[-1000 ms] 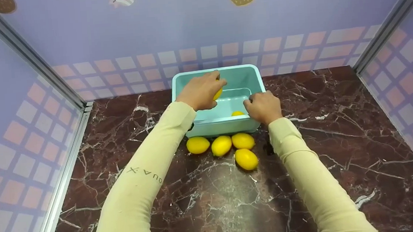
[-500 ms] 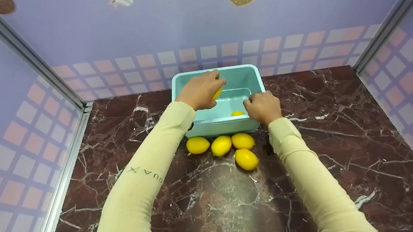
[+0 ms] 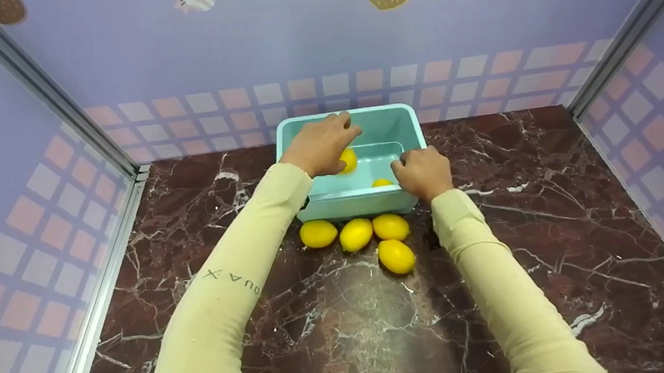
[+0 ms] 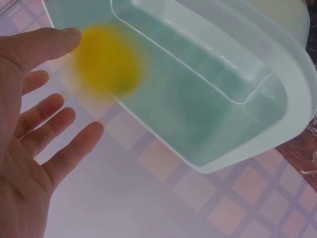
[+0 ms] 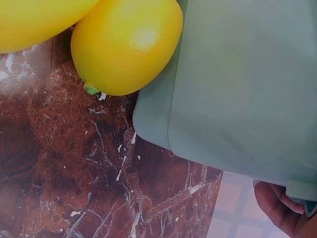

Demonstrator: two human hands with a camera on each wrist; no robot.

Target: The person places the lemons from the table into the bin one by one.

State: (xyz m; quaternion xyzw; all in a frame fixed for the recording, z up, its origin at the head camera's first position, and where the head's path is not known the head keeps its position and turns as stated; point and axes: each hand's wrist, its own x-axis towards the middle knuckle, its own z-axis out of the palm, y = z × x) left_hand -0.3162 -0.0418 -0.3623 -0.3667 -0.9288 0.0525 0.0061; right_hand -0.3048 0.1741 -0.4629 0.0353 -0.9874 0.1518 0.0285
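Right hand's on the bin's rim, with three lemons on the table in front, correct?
Not three: the head view shows four lemons on the table in front of the bin. The right hand is on its rim, as you said.

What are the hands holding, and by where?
The right hand holds the bin by its right rim, near the front. The left hand is open and holds nothing, with a blurred lemon near it.

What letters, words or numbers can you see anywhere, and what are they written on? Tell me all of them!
"X A U", as best I can read it, on the left sleeve; the next letter is partly lost at the sleeve's edge, so I can't be sure of it.
I can't see any writing on the tub or the lemons.
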